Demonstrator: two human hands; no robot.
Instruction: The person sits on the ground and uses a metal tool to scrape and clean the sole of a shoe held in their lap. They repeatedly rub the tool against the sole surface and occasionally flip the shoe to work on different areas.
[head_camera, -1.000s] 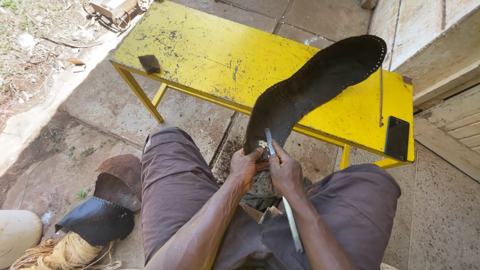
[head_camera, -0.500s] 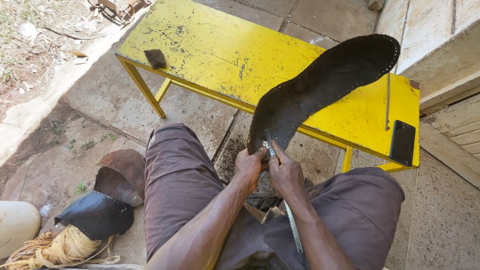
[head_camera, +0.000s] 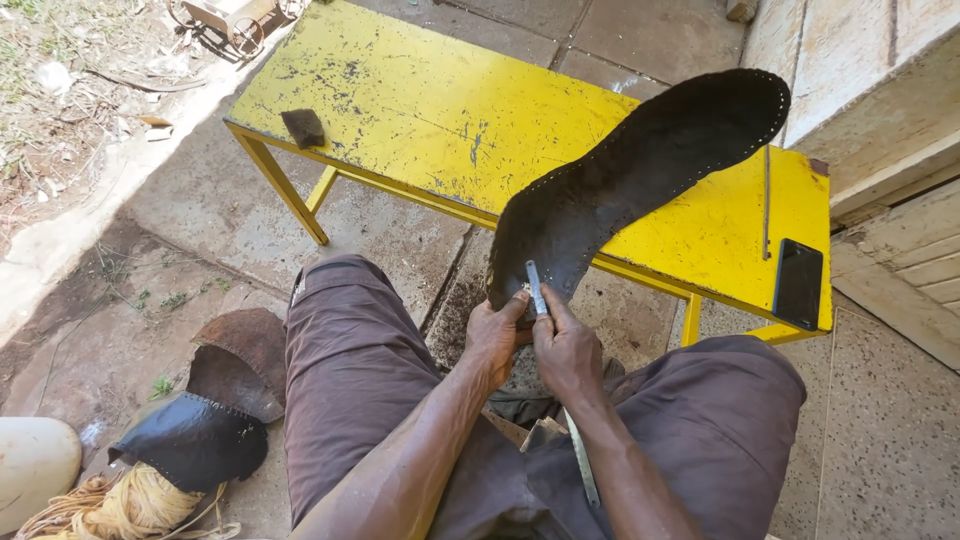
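Observation:
A large black shoe sole (head_camera: 640, 170) with a row of small holes along its rim stands tilted up from my lap toward the upper right. My left hand (head_camera: 495, 335) pinches its heel end. My right hand (head_camera: 568, 350) grips a long thin metal blade (head_camera: 537, 288), whose tip rests against the heel edge while its other end (head_camera: 585, 470) runs down past my wrist. Both hands touch each other above my knees, which are in brown trousers.
A yellow metal bench (head_camera: 420, 100) stands in front, bearing a small dark block (head_camera: 303, 127), a thin metal rod (head_camera: 767, 200) and a black phone (head_camera: 799, 283). On the floor at left lie dark leather pieces (head_camera: 190, 440), brown leather pieces (head_camera: 245, 345), pale cord (head_camera: 130, 505) and a white container (head_camera: 35, 465).
The view has shifted slightly. My hands and the sole hold nearly the same pose, with the blade still at the heel edge.

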